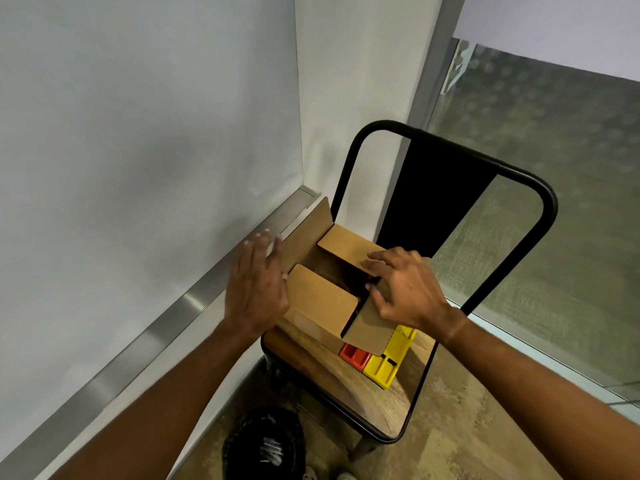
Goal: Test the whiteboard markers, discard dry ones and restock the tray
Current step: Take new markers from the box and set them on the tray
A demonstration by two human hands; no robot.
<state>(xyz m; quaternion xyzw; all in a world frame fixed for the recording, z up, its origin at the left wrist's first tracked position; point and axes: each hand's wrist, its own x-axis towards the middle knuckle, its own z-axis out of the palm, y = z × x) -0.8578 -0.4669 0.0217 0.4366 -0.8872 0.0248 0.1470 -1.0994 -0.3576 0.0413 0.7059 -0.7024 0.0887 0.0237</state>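
A brown cardboard box [320, 303] stands on the wooden seat of a black metal chair [346, 382], its top flaps partly folded. My left hand [256, 289] lies flat with straight fingers against the box's left flap, next to the whiteboard's metal tray [194, 303]. My right hand [405, 285] rests on the right flap with fingers bent over its edge. The inside of the box is dark, and no markers show. The whiteboard [138, 133] fills the left side.
Yellow [388, 362] and red [353, 355] plastic pieces lie on the seat beside the box. A black bin lined with a bag [263, 445] stands on the floor below the chair. A glass partition [554, 168] runs along the right.
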